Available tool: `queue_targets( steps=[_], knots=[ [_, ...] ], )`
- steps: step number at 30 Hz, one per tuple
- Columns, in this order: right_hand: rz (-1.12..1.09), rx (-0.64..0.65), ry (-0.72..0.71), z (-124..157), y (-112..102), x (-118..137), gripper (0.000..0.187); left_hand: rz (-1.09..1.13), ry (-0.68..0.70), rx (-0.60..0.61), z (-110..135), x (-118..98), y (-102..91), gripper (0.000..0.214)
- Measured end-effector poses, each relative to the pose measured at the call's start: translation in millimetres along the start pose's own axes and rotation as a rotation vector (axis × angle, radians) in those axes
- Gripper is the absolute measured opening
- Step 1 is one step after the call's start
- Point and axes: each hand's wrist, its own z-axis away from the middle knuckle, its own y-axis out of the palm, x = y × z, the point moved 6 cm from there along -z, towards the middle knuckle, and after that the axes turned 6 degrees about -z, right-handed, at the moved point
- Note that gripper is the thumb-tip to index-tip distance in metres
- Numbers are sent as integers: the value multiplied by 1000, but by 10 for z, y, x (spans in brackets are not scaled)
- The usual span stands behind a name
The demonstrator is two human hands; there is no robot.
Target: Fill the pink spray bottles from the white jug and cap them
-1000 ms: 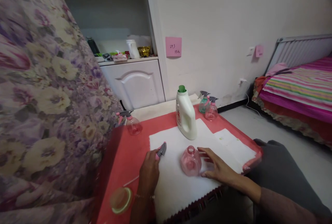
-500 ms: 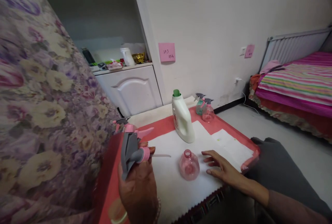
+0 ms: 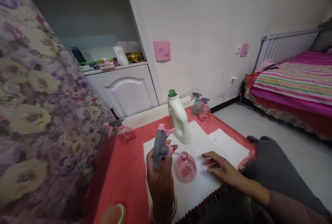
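Observation:
Gripped in my left hand [image 3: 161,179] is a grey and pink spray head [image 3: 160,146], tilted so that its thin tube points right. The tube's tip is at the mouth of a round pink see-through bottle [image 3: 186,169]; whether it is inside the neck I cannot tell. This bottle stands upright on a white cloth [image 3: 166,196]. To the right of it, my right hand [image 3: 220,167] hovers or rests with fingers apart, holding nothing and not touching the bottle. Behind the bottle stands a pale green jug [image 3: 181,120] with a green spout.
Two spray bottles, one green [image 3: 196,106] and one pink [image 3: 204,114], stand at the table's back right. Another pink spray bottle [image 3: 126,134] is at the back left. A round lidded container [image 3: 114,213] sits at the front left of the red table [image 3: 121,172]. A floral curtain [image 3: 41,120] hangs left.
My left hand has moved right with the spray head, bringing the tube to the bottle's mouth. My right hand keeps about the same place. The view has shifted slightly.

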Motion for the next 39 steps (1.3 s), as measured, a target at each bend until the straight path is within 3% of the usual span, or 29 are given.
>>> queue_targets(
  steps=[4, 9, 13, 23, 31, 39],
  knots=[
    [-7, 1, 12, -8, 12, 51, 41, -203, -42, 114, -65, 279, 54, 35],
    [0, -6, 3, -25, 11, 122, 38, -236, -73, 237, -68, 559, 141, 35],
    [-1, 13, 9, -36, 20, 152, 35, -266, -107, 264, -56, 684, 130, 33],
    [2, 27, -103, -179, 139, 455, 31, -294, -71, 247, -50, 681, 146, 30],
    [-36, 16, -203, -271, 265, 732, 26, -555, 159, 311, -18, 568, 198, 24],
    [-30, -31, -192, -346, 279, 714, 27, -464, 57, 272, -7, 692, 149, 23]
  ],
)
